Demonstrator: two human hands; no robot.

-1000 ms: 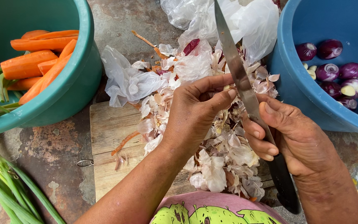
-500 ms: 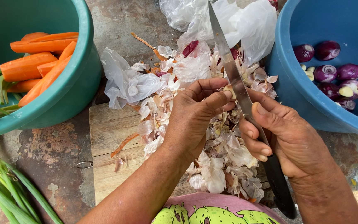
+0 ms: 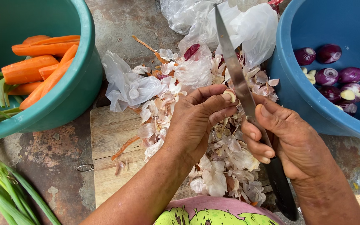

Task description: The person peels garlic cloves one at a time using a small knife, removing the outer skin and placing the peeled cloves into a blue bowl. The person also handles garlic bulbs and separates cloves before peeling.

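My left hand (image 3: 196,121) pinches a small pale garlic clove (image 3: 230,95) between thumb and fingertips, right against the blade of a long knife (image 3: 235,71). My right hand (image 3: 290,143) grips the knife's black handle (image 3: 282,189), thumb lying along the blade, tip pointing away from me. Both hands hover over a heap of papery garlic and onion skins (image 3: 226,166) lying on a wooden cutting board (image 3: 111,139).
A green tub (image 3: 69,100) at left holds peeled carrots (image 3: 34,68) and green stalks. A blue tub (image 3: 309,108) at right holds peeled purple onions (image 3: 334,77) and garlic cloves. Crumpled clear plastic bags (image 3: 246,25) lie behind the board. Green onion stalks (image 3: 5,191) lie lower left.
The knife and both hands have shifted slightly left, and the left fingers have turned the clove against the blade. The tubs and skins stay put.
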